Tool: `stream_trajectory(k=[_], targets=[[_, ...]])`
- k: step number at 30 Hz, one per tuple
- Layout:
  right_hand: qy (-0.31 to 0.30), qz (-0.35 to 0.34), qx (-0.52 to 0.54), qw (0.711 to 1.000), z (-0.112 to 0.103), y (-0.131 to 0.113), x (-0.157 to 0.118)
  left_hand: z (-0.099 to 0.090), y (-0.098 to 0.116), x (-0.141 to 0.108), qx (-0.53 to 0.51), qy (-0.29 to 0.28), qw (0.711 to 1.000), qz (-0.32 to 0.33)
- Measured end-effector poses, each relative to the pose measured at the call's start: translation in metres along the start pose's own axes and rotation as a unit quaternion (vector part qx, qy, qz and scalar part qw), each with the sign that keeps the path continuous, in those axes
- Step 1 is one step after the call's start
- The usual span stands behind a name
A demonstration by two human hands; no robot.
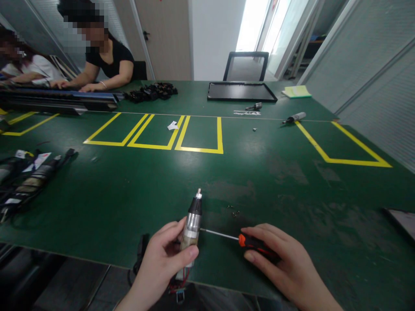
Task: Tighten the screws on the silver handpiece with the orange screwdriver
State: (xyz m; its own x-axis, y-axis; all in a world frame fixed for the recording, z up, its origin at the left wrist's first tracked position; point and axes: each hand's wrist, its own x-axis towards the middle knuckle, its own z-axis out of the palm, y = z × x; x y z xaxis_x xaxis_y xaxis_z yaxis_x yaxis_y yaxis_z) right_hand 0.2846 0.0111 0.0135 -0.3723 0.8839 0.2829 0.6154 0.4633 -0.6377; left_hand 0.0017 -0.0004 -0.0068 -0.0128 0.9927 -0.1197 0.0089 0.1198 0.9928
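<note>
My left hand (pixel 171 252) is closed around the body of an electric screwdriver (pixel 193 221), whose metal nose points up and away from me. Red wires and a small part (pixel 180 295) hang from its lower end, over the table's front edge. In my right hand (pixel 282 259) is a hand screwdriver (pixel 223 235) with a black and orange handle. Its shaft points left, and the tip meets the right side of the metal collar, or lies very near it. Several tiny screws (pixel 234 211) lie on the table just beyond the shaft.
Yellow tape outlines (pixel 199 150) mark the green table (pixel 129 185). More corded electric screwdrivers (pixel 35 179) lie at the left. Farther back are a black tray (pixel 241 91), a pile of black parts (pixel 151 91), a grey tool (pixel 295 118) and a notepad (pixel 296 91). Two people sit at the far left.
</note>
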Motion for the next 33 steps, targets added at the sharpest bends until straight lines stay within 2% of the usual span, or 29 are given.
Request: stream_trajectory(k=[6,12,16,22,26,33], targets=[[0.008,0.001,0.005,1.0,-0.002,-0.001,0.0,0.0,0.0,-0.001,0.003,0.003,1.0,-0.007],[0.061,-0.055,-0.029,0.996,0.0,0.005,0.001,0.001,0.001,0.001,0.002,0.007,1.0,-0.013],[0.08,-0.062,-0.054,0.993,0.003,0.009,0.0,0.002,-0.001,0.001,-0.003,0.01,1.0,-0.016],[0.065,-0.041,-0.07,0.995,0.002,0.006,-0.001,0.0,-0.001,0.0,0.002,0.009,1.0,-0.015],[0.026,0.002,-0.047,0.999,-0.001,0.001,-0.003,0.0,0.001,-0.001,0.009,0.011,1.0,-0.017],[0.008,0.057,-0.052,0.997,0.003,0.001,-0.001,0.0,0.001,-0.001,0.017,0.015,1.0,-0.012]])
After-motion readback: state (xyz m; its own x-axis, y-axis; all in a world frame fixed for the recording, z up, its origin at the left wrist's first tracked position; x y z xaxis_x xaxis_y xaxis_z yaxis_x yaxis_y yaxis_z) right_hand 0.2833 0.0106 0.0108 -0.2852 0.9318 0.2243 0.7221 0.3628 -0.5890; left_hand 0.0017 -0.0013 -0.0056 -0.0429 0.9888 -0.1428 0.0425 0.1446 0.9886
